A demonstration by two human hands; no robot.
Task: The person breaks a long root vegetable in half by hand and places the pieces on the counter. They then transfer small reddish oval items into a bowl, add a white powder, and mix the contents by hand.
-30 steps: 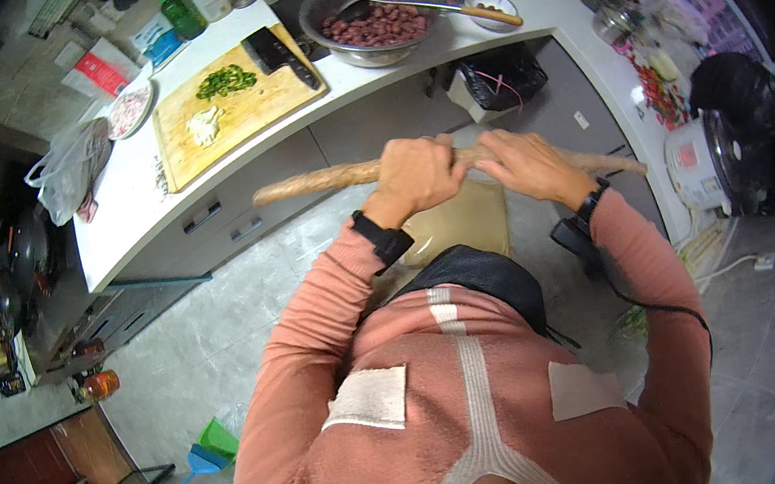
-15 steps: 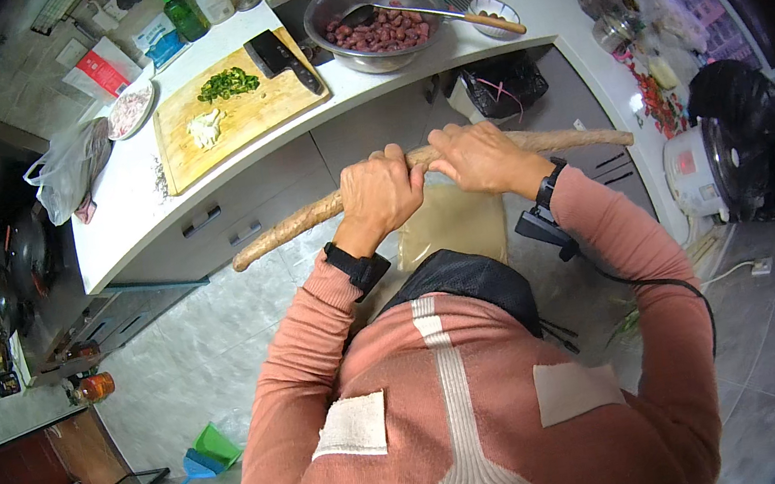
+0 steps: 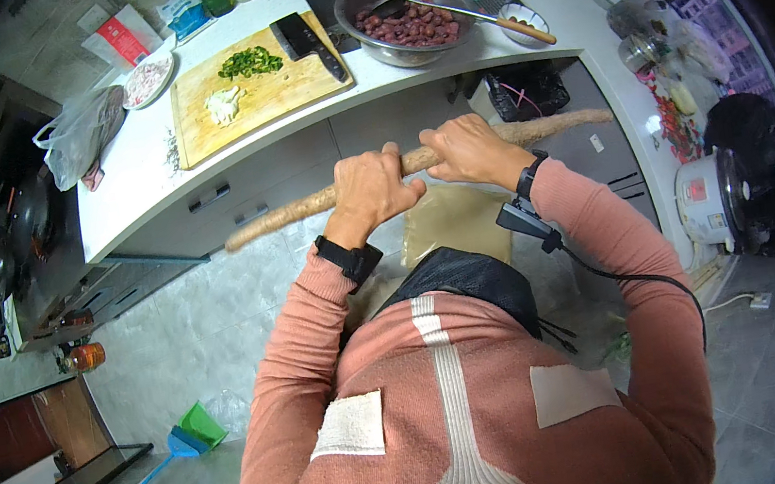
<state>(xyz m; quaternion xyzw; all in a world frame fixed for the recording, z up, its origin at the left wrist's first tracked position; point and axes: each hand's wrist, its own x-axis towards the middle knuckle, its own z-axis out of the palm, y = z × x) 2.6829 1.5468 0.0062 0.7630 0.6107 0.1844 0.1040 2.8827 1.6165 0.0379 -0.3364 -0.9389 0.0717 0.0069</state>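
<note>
Clearly, a long brown root [image 3: 416, 161] spans the upper middle.
Left hand [image 3: 368, 188] and right hand [image 3: 477, 152] curl fingers over it; uneven pressure could snap it.

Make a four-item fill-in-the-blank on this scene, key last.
1. Of the left hand and right hand, ____ grip the root.
2. The knife lies on the cutting ____.
3. The spoon rests in the metal ____.
4. The dustpan is coloured ____.
Missing words: both; board; bowl; green.
</note>
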